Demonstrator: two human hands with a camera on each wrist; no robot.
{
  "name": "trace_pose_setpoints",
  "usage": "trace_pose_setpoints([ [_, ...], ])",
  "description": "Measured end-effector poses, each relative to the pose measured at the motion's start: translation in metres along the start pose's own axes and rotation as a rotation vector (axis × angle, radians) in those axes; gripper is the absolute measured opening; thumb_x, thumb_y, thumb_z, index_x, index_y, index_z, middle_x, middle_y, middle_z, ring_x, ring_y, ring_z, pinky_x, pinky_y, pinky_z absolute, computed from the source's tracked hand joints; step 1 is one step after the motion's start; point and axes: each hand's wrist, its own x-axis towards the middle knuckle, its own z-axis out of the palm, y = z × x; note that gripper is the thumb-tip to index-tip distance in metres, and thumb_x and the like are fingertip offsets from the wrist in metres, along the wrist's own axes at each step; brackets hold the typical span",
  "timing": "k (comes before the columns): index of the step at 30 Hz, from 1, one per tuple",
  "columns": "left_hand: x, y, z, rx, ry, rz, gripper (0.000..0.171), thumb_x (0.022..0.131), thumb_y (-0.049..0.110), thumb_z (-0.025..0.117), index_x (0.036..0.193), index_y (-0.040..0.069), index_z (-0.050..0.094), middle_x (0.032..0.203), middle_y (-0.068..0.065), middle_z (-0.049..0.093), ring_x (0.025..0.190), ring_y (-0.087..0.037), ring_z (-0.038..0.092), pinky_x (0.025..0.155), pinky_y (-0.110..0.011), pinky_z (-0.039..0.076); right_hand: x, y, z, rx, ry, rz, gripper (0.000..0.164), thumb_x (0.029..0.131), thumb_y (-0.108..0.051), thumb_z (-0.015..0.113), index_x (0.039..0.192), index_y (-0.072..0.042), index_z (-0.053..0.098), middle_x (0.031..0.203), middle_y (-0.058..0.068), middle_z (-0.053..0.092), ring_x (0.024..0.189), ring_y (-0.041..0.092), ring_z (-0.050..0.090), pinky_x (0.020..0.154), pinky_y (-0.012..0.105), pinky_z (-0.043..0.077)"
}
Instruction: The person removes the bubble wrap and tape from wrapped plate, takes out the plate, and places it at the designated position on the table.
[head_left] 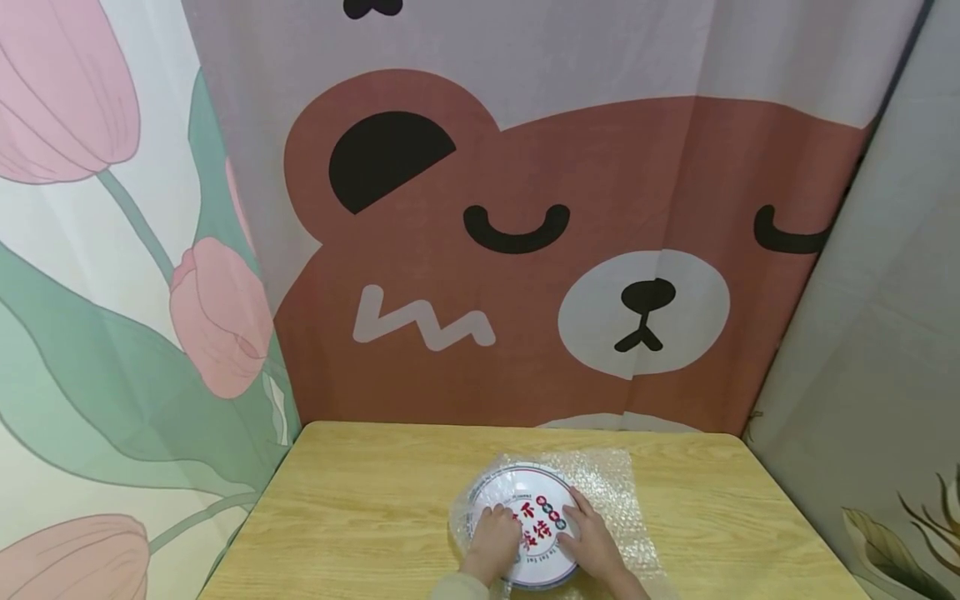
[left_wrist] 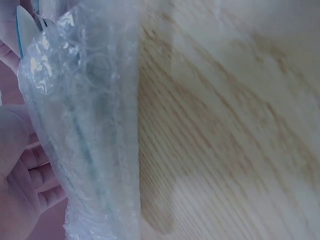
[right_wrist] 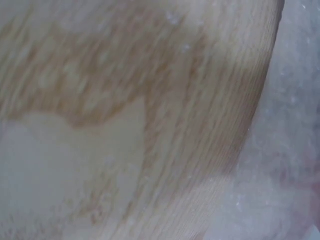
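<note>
A round white plate (head_left: 536,571) with a blue rim and red characters lies on bubble wrap (head_left: 615,483) at the table's near middle, in the head view. Some wrap covers its left edge. My left hand (head_left: 495,540) is on the plate's left part, its fingers curled and pinching wrap there. On the right side, my right hand (head_left: 597,546) rests with thumb and fingers spread over the rim. In the left wrist view, bubble wrap (left_wrist: 95,125) covers the plate's side, and hands show at the left. The right wrist view catches blurred wrap (right_wrist: 280,150), with the right fingers out of sight.
The wood-grain table (head_left: 375,500) extends on both sides of the wrap. Behind it hangs a curtain (head_left: 420,292) with a brown bear. A tulip-patterned curtain (head_left: 135,350) stands at the left, and a pale curtain (head_left: 862,375) at the right.
</note>
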Motion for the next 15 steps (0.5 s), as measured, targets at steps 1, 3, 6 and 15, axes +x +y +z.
trace_pose_setpoints([
  [1,0.0002,0.0004,-0.0008,-0.005,-0.004,-0.001,0.008,0.074,0.019,0.064,0.076,0.011,0.067,0.071,-0.001,0.054,0.07,-0.014,0.048,0.069,-0.029,0.042,0.0,-0.0001,-0.0001,0.002,0.001,0.0,0.044,0.07,-0.015,0.072,0.103,0.01,0.06,0.131,0.024,0.039,0.114,0.043,0.041,0.094,0.05,0.033],
  [3,0.0004,0.001,-0.0014,-0.007,-0.002,-0.002,0.009,0.075,0.019,0.064,0.077,0.01,0.067,0.071,-0.001,0.055,0.07,-0.014,0.049,0.069,-0.03,0.042,-0.0002,0.0,-0.0003,0.004,0.002,-0.002,0.044,0.069,-0.015,0.072,0.103,0.01,0.06,0.13,0.024,0.039,0.113,0.043,0.041,0.094,0.05,0.033],
  [6,0.0008,0.0017,-0.001,-0.017,-0.004,-0.008,0.01,0.074,0.019,0.065,0.077,0.01,0.066,0.072,-0.001,0.055,0.071,-0.015,0.049,0.07,-0.031,0.043,-0.0007,0.0002,0.0007,0.004,0.006,-0.008,0.044,0.069,-0.016,0.072,0.103,0.009,0.06,0.13,0.024,0.039,0.113,0.043,0.041,0.093,0.05,0.033],
  [15,0.0026,0.0044,0.0033,-0.012,0.01,-0.036,0.01,0.074,0.019,0.064,0.078,0.011,0.066,0.072,-0.001,0.055,0.072,-0.015,0.05,0.068,-0.03,0.042,-0.0014,-0.0003,0.0015,0.001,0.03,-0.012,0.044,0.069,-0.016,0.071,0.103,0.01,0.06,0.131,0.023,0.039,0.112,0.043,0.042,0.093,0.05,0.034],
])
